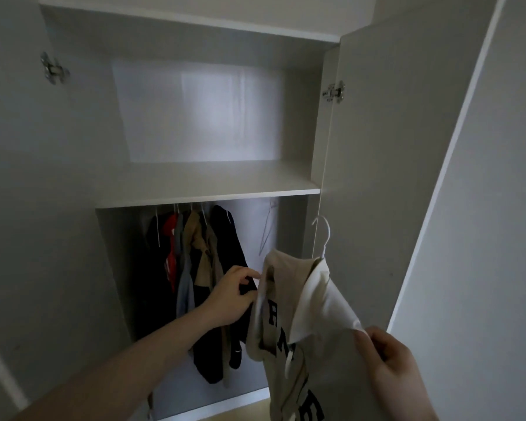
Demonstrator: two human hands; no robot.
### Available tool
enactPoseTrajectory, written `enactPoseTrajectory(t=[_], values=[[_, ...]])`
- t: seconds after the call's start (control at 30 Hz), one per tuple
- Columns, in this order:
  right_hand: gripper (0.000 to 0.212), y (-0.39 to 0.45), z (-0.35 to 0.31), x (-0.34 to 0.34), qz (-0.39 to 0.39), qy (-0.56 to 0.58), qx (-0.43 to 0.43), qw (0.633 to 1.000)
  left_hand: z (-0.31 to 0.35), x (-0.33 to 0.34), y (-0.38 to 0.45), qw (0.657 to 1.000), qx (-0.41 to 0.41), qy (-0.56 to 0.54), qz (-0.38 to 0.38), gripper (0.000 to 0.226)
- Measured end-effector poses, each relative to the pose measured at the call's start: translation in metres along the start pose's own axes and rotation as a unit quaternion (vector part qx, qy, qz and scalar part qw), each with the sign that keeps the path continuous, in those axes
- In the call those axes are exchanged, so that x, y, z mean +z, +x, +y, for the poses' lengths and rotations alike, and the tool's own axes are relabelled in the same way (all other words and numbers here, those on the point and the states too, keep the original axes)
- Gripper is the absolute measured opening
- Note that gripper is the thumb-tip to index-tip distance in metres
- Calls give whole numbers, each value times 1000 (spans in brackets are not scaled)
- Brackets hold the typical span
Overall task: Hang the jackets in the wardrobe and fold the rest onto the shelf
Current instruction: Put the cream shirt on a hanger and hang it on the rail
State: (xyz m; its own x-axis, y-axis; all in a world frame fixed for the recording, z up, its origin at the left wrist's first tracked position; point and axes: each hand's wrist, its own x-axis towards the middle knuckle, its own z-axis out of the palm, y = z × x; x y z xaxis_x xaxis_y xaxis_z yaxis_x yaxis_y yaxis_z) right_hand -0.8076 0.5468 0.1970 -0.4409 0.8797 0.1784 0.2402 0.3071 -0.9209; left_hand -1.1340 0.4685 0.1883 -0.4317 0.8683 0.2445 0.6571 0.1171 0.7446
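A beige hooded jacket with dark letters on it hangs on a white hanger in front of the open wardrobe. My left hand pinches the jacket's left edge near the collar. My right hand grips its white-lined right shoulder. The hanger's hook points up, free of the rail. Several jackets, black, tan, grey and red, hang inside at the left of the lower compartment. Above them runs the shelf.
An empty white hanger hangs at the right of the rail. The right wardrobe door stands open close beside the held jacket. The left door is open too. Light wood floor shows below.
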Motion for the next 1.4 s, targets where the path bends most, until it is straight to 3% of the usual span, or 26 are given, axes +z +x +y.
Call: enactPoseTrajectory(t=[0.23,0.33,0.63,0.93,1.1,1.3,1.4], values=[[26,100,27,28,-32,17,-3,999,-33,-14,62,994,-96,36,33,25],[41,129,35,49,-42,26,-3,999,-43,-23,75,993,-98,42,47,23],[41,185,63,105,-43,27,9,999,-71,-76,101,991,-44,75,104,29],[37,199,37,191,-30,-1,14,999,-71,-125,169,991,49,65,111,29],[38,201,27,221,17,-17,14,1000,-102,-135,190,994,45,62,74,25],[44,182,25,208,119,-71,29,990,-161,-105,203,991,-33,78,-103,25],[46,175,18,194,155,-94,22,983,-180,-83,211,984,-60,86,-141,27]])
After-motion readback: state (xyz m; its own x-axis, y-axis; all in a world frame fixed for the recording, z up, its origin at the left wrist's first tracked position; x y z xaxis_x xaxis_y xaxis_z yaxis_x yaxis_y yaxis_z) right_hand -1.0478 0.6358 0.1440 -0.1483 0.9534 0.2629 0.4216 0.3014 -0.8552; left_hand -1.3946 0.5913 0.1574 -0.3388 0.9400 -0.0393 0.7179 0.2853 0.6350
